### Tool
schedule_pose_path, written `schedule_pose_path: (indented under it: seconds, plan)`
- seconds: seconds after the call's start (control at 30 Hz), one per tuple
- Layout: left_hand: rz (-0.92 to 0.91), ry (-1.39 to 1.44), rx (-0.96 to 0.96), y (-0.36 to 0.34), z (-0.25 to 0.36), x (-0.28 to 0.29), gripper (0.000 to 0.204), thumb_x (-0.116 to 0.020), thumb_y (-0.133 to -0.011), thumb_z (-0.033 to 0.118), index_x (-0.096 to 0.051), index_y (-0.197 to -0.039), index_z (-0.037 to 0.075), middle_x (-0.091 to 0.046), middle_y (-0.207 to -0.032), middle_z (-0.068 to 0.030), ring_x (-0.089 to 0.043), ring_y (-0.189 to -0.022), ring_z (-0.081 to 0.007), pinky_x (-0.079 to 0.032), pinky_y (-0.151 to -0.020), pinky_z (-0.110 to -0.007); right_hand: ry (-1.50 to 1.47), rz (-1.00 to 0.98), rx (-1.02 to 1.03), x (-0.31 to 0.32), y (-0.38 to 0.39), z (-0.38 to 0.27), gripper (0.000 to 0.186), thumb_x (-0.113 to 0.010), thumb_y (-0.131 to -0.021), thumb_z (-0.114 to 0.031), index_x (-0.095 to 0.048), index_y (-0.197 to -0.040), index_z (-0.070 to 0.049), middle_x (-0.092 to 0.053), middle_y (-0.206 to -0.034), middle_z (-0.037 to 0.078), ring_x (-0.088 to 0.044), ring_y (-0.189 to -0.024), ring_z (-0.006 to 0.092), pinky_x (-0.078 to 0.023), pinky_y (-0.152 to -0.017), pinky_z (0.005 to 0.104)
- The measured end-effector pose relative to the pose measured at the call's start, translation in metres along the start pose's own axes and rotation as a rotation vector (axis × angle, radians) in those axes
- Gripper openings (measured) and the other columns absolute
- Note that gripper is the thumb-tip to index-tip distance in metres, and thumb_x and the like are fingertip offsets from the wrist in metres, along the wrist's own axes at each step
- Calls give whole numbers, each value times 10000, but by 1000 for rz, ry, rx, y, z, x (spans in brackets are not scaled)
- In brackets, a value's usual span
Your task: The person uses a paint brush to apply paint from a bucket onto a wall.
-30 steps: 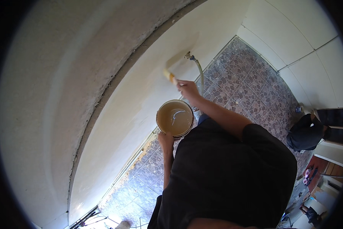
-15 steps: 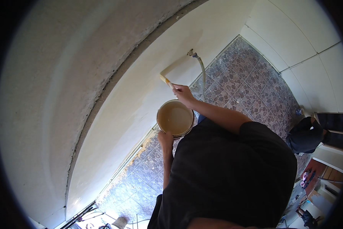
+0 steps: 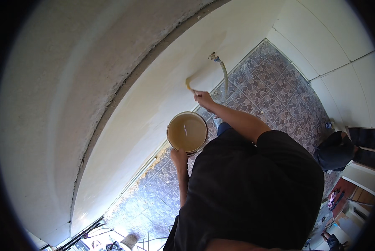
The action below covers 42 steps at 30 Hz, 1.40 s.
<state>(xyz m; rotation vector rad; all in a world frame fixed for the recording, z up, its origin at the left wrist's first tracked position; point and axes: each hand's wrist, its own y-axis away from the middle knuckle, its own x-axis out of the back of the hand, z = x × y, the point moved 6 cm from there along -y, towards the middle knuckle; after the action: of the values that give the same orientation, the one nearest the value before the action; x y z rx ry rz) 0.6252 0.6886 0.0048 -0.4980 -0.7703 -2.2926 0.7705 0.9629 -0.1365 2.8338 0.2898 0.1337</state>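
Note:
My right hand [image 3: 204, 99] grips the handle of a paintbrush [image 3: 189, 84], whose yellowish bristles press against the cream wall [image 3: 162, 92] and look bent. Below and to the left of it, my left hand [image 3: 179, 159] is closed on the near rim of a round bucket [image 3: 169, 125]. A tan liquid [image 3: 187, 133] lies inside the bucket, with light glinting on it. The bucket is held up close to the wall, over the patterned floor. Part of the wall around the brush looks darker, as if damp.
A tap [image 3: 213, 57] with a hose [image 3: 226, 77] hanging from it juts from the wall beyond the brush. The patterned tile floor [image 3: 275, 83] runs to a far panel wall [image 3: 342, 46]. At right, a dark-clothed person [image 3: 334, 150] is low down. Cables and a pale container [image 3: 129, 242] lie lower left.
The brush has moved right and slightly up along the wall, its bristles now bent. The bucket has shifted a little left and down with my left hand.

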Motion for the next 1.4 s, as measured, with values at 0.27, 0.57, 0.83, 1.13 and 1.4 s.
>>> schedule_pose_path:
  seconds: [0.27, 0.57, 0.83, 1.13, 1.4]
  plan:
    - [70, -26, 28, 2, -4, 22, 346, -520, -788, 156, -622, -917, -149, -654, -824, -322, -669, -782, -415, -485, -678, -455, -422, 329, -345, 105, -88, 41, 349, -537, -923, -104, -600, -1263, -152, -503, -630, -2, -417, -441, 74, -332, -360, 254]
    - [158, 37, 80, 5, -25, 45, 369, -546, -794, 181, -627, -926, -154, -663, -819, -306, -677, -753, -355, -494, -661, -442, 118, 11, -24, -12, -10, 6, 447, -563, -885, -113, -574, -1329, -160, -631, -725, 45, -552, -574, 128, -472, -569, 322]
    - [107, 94, 153, -4, -31, 37, 398, -553, -796, 193, -611, -901, -187, -652, -799, -325, -675, -740, -362, -498, -650, -453, -407, 323, -233, 72, -79, 21, 433, -572, -907, -100, -556, -1337, -143, -536, -651, -4, -468, -487, 65, -372, -404, 238]
    - [125, 133, 132, -6, -41, 36, 372, -539, -788, 173, -625, -918, -165, -661, -812, -313, -678, -753, -351, -500, -673, -441, -76, 62, -149, 24, -8, 17, 207, -532, -933, -123, -633, -1110, -90, -469, -590, -22, -435, -445, 72, -343, -376, 248]
    - [41, 68, 81, -11, -36, 25, 359, -537, -773, 159, -620, -920, -159, -664, -821, -308, -679, -773, -362, -491, -684, -452, -477, 365, -220, 61, -100, -35, 106, -509, -891, -64, -597, -833, -54, -493, -617, 17, -443, -447, 115, -362, -384, 270]
